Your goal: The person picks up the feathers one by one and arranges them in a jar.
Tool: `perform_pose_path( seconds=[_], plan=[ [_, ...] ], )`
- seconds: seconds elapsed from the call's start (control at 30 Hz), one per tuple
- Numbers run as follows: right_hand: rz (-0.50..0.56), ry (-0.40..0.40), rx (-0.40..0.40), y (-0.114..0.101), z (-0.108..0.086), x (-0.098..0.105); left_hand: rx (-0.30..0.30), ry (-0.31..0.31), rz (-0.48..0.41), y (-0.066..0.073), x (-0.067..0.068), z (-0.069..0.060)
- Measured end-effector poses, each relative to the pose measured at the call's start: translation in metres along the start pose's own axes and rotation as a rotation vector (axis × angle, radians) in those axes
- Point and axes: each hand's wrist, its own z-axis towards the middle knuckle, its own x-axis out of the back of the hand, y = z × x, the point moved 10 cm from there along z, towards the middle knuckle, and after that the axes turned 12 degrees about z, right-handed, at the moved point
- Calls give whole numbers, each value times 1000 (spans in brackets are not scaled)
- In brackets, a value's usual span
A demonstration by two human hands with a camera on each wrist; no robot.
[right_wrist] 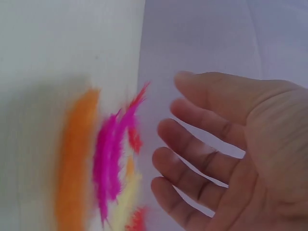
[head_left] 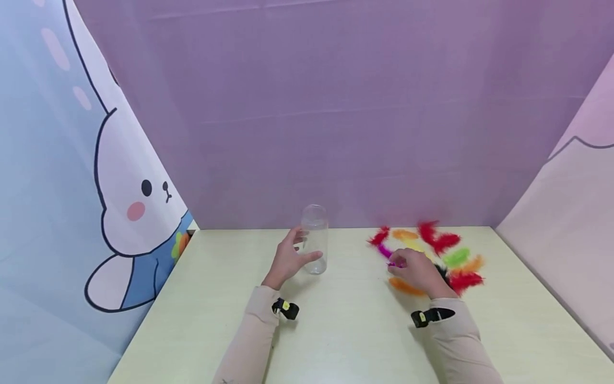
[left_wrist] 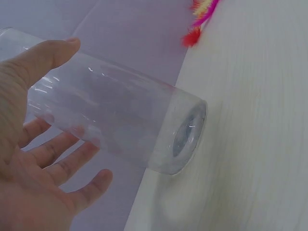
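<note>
A clear, see-through cylindrical jar (head_left: 316, 234) stands upright near the back of the table. My left hand (head_left: 290, 257) holds it from the left side, with the thumb across its front and fingers round the far side. In the left wrist view the jar (left_wrist: 130, 115) shows nothing inside. My right hand (head_left: 418, 271) hovers over a spread of coloured feathers, its fingers bent loosely. Magenta feathers (right_wrist: 113, 154) lie just beyond those fingers in the right wrist view, apart from them. Close by is an orange feather (right_wrist: 74, 163).
Around the right hand lie red feathers (head_left: 446, 242), a green feather (head_left: 457, 258), another orange feather (head_left: 404, 235) and a black feather partly hidden by the hand. A purple cloth wall (head_left: 355, 117) rises along the back edge of the pale table (head_left: 345, 330).
</note>
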Motion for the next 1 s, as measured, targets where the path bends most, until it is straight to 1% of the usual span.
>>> perform_pose_path(
  seconds=[0.13,0.23,0.37,0.47,0.67,0.87,1.0],
  plan=[
    [-16,-39,-51,10,0,-9,-8,-12,-5,-1,-1,1],
    [-31,-50,-79,15,0,-15,0,-22,-5,-1,-3,2],
    [-69,-53,-89,18,2,-21,15,-21,-4,-2,-4,3],
    [-94,-53,-94,21,3,-25,10,-20,-11,-2,-6,4],
    [-108,-55,-102,25,0,-30,21,-19,-26,-3,-8,2],
    [-117,-38,-118,26,-2,-29,-5,-13,-24,-2,-7,1],
    [-121,-38,-124,26,-2,-29,-9,-11,-11,-1,-6,1]
  ],
)
